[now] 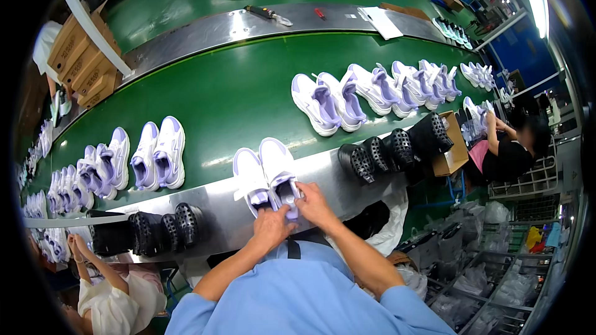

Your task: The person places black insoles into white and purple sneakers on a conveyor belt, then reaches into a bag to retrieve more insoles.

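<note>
A pair of white and lavender sneakers lies right in front of me at the metal edge of the green belt, toes pointing away. My left hand is at their heels, its fingers curled and closed at the collar of the left sneaker and against the right one. On the right sneaker, my right hand grips the outer side of the collar, thumb and fingers closed on it. The fingertips of both hands are partly hidden by the shoe openings.
Several matching sneakers stand on the green belt to the right and left. Black perforated shoe-shaped pieces line the metal ledge. Co-workers sit on both sides. A cutter-like tool and white paper lie beyond.
</note>
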A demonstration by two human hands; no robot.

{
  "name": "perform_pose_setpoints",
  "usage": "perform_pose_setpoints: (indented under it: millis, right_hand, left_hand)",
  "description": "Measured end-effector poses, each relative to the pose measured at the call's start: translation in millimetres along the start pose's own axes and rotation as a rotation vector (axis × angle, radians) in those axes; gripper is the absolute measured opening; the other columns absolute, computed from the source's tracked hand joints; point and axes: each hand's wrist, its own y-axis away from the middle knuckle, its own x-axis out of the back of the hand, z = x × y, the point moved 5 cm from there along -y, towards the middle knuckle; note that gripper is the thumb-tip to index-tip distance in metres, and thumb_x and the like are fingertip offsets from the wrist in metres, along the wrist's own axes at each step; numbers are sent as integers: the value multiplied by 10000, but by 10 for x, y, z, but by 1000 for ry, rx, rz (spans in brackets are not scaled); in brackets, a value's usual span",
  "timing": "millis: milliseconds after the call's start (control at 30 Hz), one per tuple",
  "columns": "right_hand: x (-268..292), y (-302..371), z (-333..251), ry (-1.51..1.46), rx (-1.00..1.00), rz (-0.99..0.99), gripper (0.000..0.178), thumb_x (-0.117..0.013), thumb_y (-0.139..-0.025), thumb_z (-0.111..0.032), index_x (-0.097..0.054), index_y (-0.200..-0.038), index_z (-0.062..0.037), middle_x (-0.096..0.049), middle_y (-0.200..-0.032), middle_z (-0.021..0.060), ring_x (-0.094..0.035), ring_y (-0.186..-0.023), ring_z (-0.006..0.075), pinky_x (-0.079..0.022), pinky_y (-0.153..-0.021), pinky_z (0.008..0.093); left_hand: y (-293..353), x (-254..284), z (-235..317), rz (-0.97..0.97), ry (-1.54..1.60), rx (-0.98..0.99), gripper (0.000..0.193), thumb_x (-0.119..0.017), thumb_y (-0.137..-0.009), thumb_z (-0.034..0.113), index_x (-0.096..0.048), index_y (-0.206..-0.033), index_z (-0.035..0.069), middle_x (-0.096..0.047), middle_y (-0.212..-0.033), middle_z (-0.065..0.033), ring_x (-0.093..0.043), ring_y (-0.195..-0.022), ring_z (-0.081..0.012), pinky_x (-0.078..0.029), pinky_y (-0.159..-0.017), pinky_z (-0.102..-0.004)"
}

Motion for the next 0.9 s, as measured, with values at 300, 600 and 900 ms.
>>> perform_pose_setpoints:
  millis: [300, 600, 900]
  right_hand:
    - [2244, -1293, -36, 980, 140, 126, 804, -882, -763, -420, -551, -1475, -247, -457, -1498, 297, -496, -1316, 465, -415, -1073, 534]
    - [1815, -2003, -300, 966, 369, 96, 358, -752, -839, -465, -788, -977, -136, -735, -932, 153, -685, -999, 313, -527, -824, 478]
    - [640, 518, -426, 620, 355, -37, 248, -705, -850, -233, -744, -1063, -113, -596, -1001, 165, -588, -939, 327, -445, -819, 456]
  left_hand:
    - [-982, 655, -638, 336, -138, 148, 367, -819, -822, 273, -732, -1145, 122, -715, -938, -188, -658, -964, -378, -576, -802, -492]
    - [-446, 1067, -610, 350, -115, 24, 633, -833, -837, 264, -607, -1397, 73, -623, -1296, -232, -575, -1247, -427, -516, -1007, -484]
    - [-669, 594, -559, 418, 872, 77, 713, -689, -981, 322, -401, -1591, 89, -459, -1582, -184, -447, -1447, -315, -490, -1044, -468]
